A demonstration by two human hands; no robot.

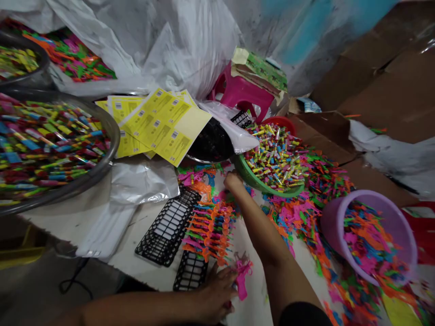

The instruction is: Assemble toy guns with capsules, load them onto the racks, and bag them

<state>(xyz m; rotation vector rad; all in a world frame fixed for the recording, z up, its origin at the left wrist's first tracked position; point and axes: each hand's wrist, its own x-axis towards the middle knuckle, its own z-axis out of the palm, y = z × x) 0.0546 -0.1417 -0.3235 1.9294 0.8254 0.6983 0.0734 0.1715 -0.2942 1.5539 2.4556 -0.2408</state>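
Observation:
My left hand (217, 294) is low in the centre with its fingers spread, beside a pink plastic piece (242, 278). Just above it lies a row of orange, green, blue and pink plastic pieces (210, 231), lined up closely. Black lattice trays (165, 231) lie left of the row. My right hand (233, 181) reaches to the far side of the table, near loose coloured pieces (212, 176) and the green basin (253, 181) of small wrapped tubes. Its fingers are hidden, so what it holds cannot be made out.
A large grey basin (113, 145) of wrapped tubes stands left. Yellow label sheets (163, 122) and a clear plastic bag (144, 181) lie beside it. A purple bucket (331, 222) of plastic pieces tilts at right, near scattered pieces. A pink stool (249, 93) and cardboard (387, 95) are behind.

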